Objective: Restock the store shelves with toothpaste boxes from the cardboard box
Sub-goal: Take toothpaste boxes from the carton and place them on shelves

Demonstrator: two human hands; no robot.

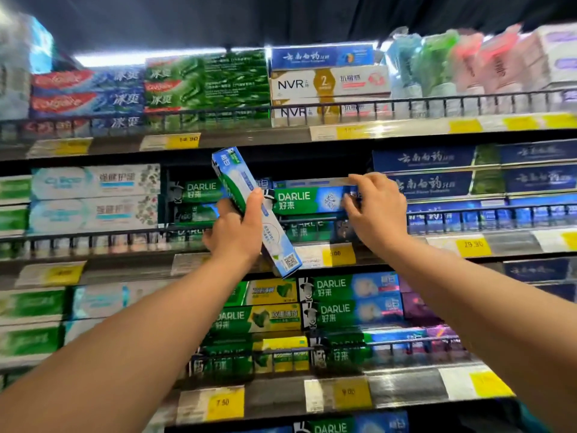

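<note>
Top shelf [249, 142] had a wire rail [343, 103] in front and carried red-blue Colgate boxes [87, 95] left, green boxes [206, 82] next, NVR boxes [327, 85] centre, blurred packs [452, 64] right. Middle shelf [125, 260] held white boxes [93, 198] left, green DARLIE boxes [299, 201] stacked centre, dark-blue boxes [437, 182] right. Lower shelf [281, 392] held green-yellow DARLIE boxes [265, 317], green-blue ones [352, 307] beside them, purple boxes [418, 307] further right. Yellow price tags [184, 140] ran along every shelf edge.

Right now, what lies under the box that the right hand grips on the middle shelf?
A second Darlie box lies under the gripped box, behind the shelf rail. The right hand and the tilted box in the left hand cover its ends.
</note>
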